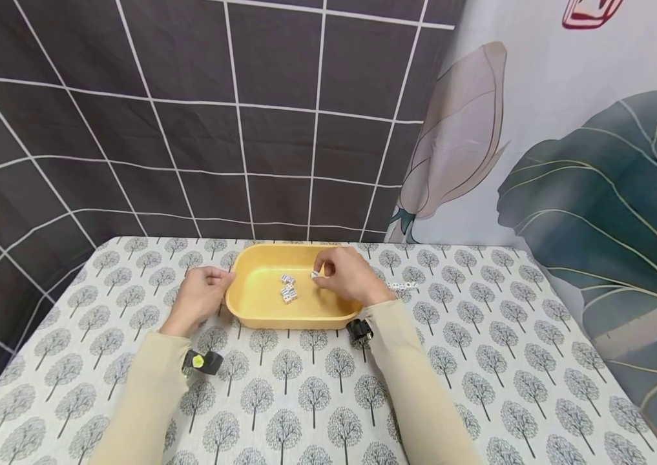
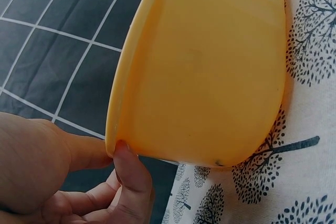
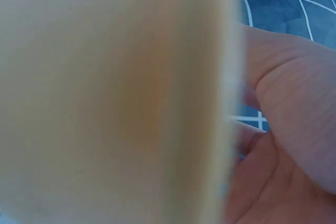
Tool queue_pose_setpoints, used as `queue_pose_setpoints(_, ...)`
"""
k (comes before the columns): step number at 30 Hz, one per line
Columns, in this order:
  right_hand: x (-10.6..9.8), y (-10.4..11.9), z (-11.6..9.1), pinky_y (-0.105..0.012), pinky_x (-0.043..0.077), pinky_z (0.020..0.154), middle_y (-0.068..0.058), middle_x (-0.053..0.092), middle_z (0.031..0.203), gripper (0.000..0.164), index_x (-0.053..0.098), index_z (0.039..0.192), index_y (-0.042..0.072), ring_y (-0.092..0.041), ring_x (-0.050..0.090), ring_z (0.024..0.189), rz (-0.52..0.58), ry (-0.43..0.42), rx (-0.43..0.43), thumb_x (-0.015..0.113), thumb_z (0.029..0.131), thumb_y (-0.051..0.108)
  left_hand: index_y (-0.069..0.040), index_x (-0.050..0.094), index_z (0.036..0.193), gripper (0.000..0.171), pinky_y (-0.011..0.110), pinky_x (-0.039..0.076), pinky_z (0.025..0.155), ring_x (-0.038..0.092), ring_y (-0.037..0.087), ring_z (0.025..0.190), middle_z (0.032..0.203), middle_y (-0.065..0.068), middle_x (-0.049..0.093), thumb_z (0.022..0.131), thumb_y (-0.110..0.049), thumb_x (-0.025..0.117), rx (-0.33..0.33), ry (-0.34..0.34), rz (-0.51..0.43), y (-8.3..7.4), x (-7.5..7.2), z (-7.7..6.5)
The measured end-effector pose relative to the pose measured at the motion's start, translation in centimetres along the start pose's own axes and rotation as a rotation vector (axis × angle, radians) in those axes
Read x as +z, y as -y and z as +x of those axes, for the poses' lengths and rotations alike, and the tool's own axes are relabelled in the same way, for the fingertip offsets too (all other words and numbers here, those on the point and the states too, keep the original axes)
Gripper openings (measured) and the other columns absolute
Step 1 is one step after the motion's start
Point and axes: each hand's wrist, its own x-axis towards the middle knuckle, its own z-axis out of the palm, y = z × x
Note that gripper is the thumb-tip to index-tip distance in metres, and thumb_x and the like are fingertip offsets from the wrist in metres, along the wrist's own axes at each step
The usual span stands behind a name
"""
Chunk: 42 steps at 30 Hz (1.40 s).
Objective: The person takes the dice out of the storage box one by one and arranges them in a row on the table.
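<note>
A yellow oblong plastic basin (image 1: pixel 258 316) stands on the table in the head view. My left hand (image 1: pixel 203 294) pinches its left rim between thumb and finger, the pinch plain in the left wrist view at the rim (image 2: pixel 116 114). Over the basin's right part is my right hand (image 1: pixel 348 274), its thumb and fingers pinching a small white die (image 1: pixel 314 274). Several white dice with dark marks (image 1: pixel 288 294) lie grouped on the basin floor, left of the right hand. In the right wrist view the blurred basin wall (image 3: pixel 131 103) hides the right fingertips.
A short row of white dice (image 1: pixel 402 285) with dark and red dots lies on the tablecloth (image 1: pixel 287 394) just right of the basin. Behind the table hangs a dark grid-patterned cloth (image 1: pixel 188 129), with a floral curtain (image 1: pixel 566 194) to the right.
</note>
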Motion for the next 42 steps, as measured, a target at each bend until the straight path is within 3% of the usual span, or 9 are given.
queue_pose_setpoints(11,-2.0,-0.6,-0.7,-0.025,0.046,0.067,-0.002,0.061,0.078,0.009,0.074,0.091,0.012,-0.016,0.054,0.076,-0.004,-0.042,-0.018,0.081,0.086,0.014,0.003,0.06,0.125,0.035,0.028,0.057,0.073,0.061,0.015,0.083,0.107,0.015,0.067,0.106,-0.026,0.055,-0.005,0.0,0.003,0.0,0.0,0.2)
queue_pose_setpoints(24,-3.8,-1.3,-1.6,-0.026,0.049,0.068,-0.003,0.062,0.079,0.007,0.073,0.093,0.012,-0.017,0.056,0.076,0.039,-0.038,0.03,0.078,0.087,0.011,0.003,0.06,0.126,0.035,0.028,0.057,0.074,0.061,0.016,0.084,0.108,0.015,0.067,0.106,-0.026,0.054,-0.009,-0.001,0.001,0.0,0.0,0.1)
queue_pose_setpoints(42,-5.4,-3.4,-2.7,-0.028,0.048,0.069,-0.002,0.062,0.079,0.009,0.073,0.093,0.013,-0.018,0.057,0.077,0.033,-0.101,0.042,0.075,0.086,0.009,0.004,0.059,0.126,0.035,0.027,0.057,0.073,0.061,0.014,0.082,0.109,0.016,0.067,0.106,-0.025,0.054,-0.004,0.002,-0.002,0.0,0.0,0.1)
